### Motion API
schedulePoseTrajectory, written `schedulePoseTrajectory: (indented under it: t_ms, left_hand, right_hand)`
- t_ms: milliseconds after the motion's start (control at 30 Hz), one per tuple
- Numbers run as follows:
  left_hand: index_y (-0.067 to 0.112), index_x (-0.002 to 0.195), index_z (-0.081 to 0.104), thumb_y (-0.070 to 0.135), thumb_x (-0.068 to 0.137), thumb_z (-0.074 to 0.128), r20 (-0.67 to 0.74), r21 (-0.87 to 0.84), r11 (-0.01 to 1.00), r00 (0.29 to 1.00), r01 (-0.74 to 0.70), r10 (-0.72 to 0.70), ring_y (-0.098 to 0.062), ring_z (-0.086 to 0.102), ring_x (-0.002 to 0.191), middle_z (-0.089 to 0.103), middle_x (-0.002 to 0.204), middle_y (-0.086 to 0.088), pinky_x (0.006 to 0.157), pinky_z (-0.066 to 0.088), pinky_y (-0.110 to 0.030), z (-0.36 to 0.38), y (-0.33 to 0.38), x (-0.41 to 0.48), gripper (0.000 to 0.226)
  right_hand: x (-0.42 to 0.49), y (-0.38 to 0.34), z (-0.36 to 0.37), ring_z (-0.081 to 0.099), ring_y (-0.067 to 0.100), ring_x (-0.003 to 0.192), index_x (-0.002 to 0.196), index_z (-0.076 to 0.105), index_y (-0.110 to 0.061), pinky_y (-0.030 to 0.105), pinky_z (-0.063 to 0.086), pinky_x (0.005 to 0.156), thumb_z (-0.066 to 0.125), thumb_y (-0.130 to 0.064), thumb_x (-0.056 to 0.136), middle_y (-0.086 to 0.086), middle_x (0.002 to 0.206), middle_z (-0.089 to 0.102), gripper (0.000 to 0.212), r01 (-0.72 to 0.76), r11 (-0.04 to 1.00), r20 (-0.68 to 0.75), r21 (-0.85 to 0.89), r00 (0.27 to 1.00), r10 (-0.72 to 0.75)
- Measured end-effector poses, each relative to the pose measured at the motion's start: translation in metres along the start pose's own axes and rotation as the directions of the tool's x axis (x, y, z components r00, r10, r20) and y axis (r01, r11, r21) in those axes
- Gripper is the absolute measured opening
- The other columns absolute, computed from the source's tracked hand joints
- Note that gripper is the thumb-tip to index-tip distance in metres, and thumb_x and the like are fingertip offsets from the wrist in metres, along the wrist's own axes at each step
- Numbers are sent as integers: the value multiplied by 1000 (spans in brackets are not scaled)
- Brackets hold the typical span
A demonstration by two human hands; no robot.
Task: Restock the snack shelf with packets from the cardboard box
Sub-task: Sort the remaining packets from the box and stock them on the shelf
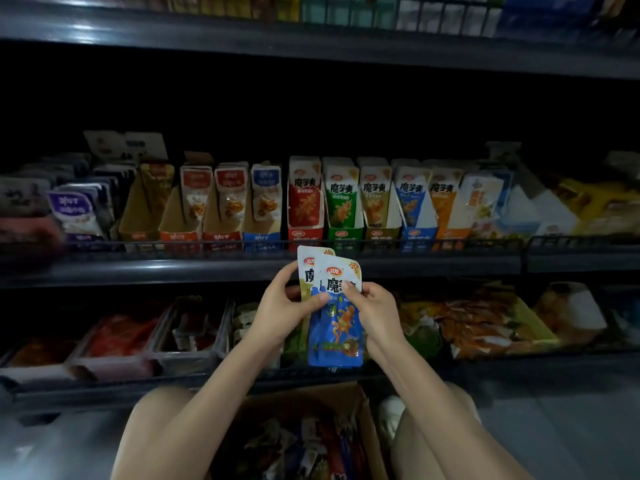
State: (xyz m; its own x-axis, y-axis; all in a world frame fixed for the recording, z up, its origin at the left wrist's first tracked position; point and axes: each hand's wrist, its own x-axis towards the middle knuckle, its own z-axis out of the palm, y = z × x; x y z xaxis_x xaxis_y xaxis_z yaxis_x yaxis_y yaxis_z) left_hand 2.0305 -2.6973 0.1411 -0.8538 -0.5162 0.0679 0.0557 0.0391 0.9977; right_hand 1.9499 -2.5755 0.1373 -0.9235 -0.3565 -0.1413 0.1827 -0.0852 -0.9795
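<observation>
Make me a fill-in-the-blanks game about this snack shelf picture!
1. The left hand and right hand together hold ____ packets.
2. The front packet is mostly ____.
3. On the shelf, the green display box stands just right of the ____ one.

Missing words: two; blue; red.

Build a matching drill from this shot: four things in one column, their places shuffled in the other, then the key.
1 blue packet
2 cardboard box
3 green display carton
4 red display carton

A shelf, just left of the green carton
B pinched by left hand and right hand
C shelf, just right of the red carton
D low, between the legs

Pairs: 1-B, 2-D, 3-C, 4-A
</observation>
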Motion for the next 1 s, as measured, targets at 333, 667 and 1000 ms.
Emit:
schedulePoseTrajectory:
  t_ms: [333, 667, 1000]
  left_hand:
    - [30, 127, 48, -2, 74, 77, 129, 57, 998, 991, 23, -31, -19, 70, 92, 71, 104, -6, 73, 60, -38, 25, 25, 35, 68]
    - [28, 121, 52, 7, 77, 77, 221, 171, 977, 971, -130, 91, -11, 64, 101, 67, 106, 4, 77, 58, -30, 61, 60, 89, 54]
    - [29, 124, 48, 9, 81, 73, -44, 123, 979, 985, -162, 168, -14, 62, 98, 63, 107, 4, 70, 54, -27, 48, 63, 147, 54]
  right_hand:
    - [25, -54, -59, 70, 18, 82, 106, 65, -8, 29, 52, 67, 63, -9, 88, 8, 95, 74, 19, -3, 996, 257, -90, 966, 27]
    - [71, -108, -100, 70, 8, 73, 95, 65, -13, 22, 56, 59, 63, 0, 86, -5, 79, 74, 16, 241, 952, 170, -190, 963, -210]
    - [169, -157, -138, 62, 9, 93, 108, 58, -8, 17, 51, 68, 58, -7, 92, 4, 106, 64, 16, 576, 722, -85, -382, 756, -649]
